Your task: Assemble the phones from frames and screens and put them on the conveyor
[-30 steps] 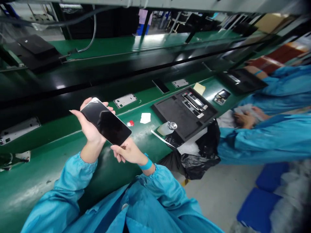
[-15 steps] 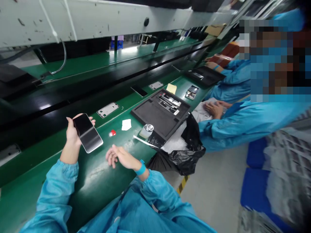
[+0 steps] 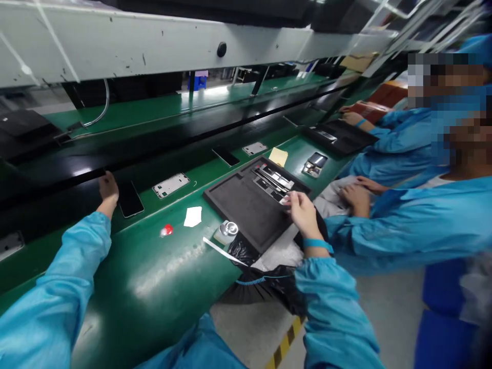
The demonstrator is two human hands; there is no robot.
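A dark-screened phone (image 3: 130, 200) lies face up on the green ledge beside the conveyor. Just left of it is my left hand (image 3: 109, 188), at the conveyor's edge and apart from the phone; its fingers are partly hidden, so their closing is unclear. Over the right edge of a black foam tray (image 3: 246, 205), my right hand (image 3: 303, 211) has thumb and fingers pinched together. Its fingertips meet the pale end of one of the thin parts (image 3: 274, 182) in the tray's slots; what is between them is too small to make out.
A silver phone frame (image 3: 171, 185), white paper (image 3: 192, 216), a red item (image 3: 166, 230) and a small bottle with a metal top (image 3: 226, 231) rest on the bench. A black bag (image 3: 284, 287) hangs at its edge. Co-workers in blue sleeves (image 3: 407, 225) sit at right.
The phone has left my left hand and now lies on the ledge. My left hand has moved forward to the conveyor. My right hand has gone right to the tray and closed. The view shifted slightly.
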